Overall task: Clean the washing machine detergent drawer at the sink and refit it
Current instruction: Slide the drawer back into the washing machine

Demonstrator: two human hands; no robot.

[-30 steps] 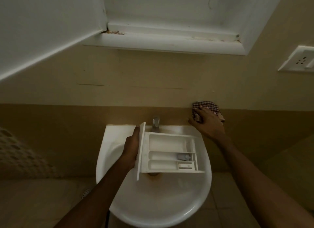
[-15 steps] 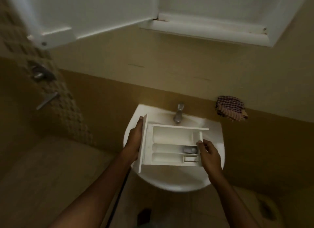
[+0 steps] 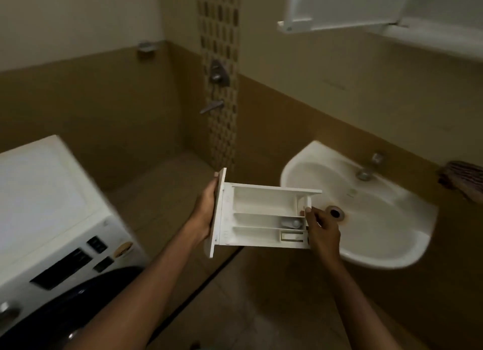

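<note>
Swinging left since half a second ago, view now takes in white front-load washing machine (image 3: 44,198) lower left, white oval ceramic sink (image 3: 392,234) shifted right, white plastic compartmented detergent drawer (image 3: 261,200) carried off the basin to between them, left hand (image 3: 205,213) gripping its front panel, right hand (image 3: 324,232) pinching its rear end.

Blurred washing machine (image 3: 44,193) cropped at the left edge; cloth (image 3: 464,183) cropped at the right edge.

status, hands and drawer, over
Left hand grips front panel of white plastic detergent drawer, right hand holds rear end. Level, mid-air, beside white sink. Nothing seen between it and white washing machine.
</note>
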